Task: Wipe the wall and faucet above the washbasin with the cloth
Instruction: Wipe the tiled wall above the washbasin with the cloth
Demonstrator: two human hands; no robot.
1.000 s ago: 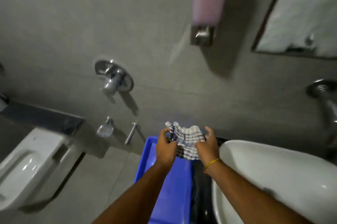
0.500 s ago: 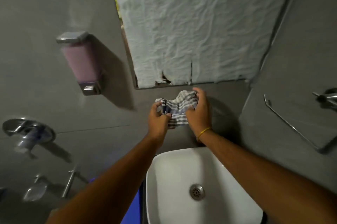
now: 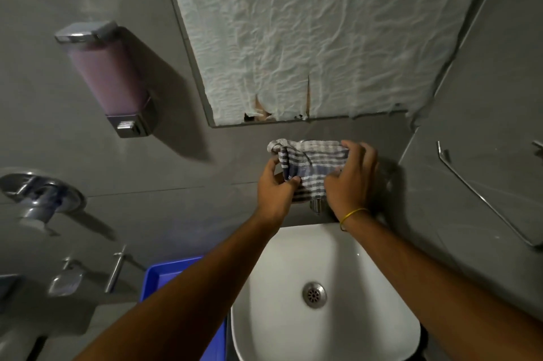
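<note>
While both hands, left hand [image 3: 274, 190], right hand [image 3: 351, 181], grip the cloth [image 3: 311, 166], washbasin [image 3: 338, 258] holds nothing but its drain [image 3: 313, 294].

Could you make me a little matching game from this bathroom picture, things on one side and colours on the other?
Things:
1. cloth
2. washbasin
3. soap dispenser
4. tray

Colours:
A. pink
B. blue
C. grey and white stripes
D. white

Pairs: 1-C, 2-D, 3-A, 4-B
</note>
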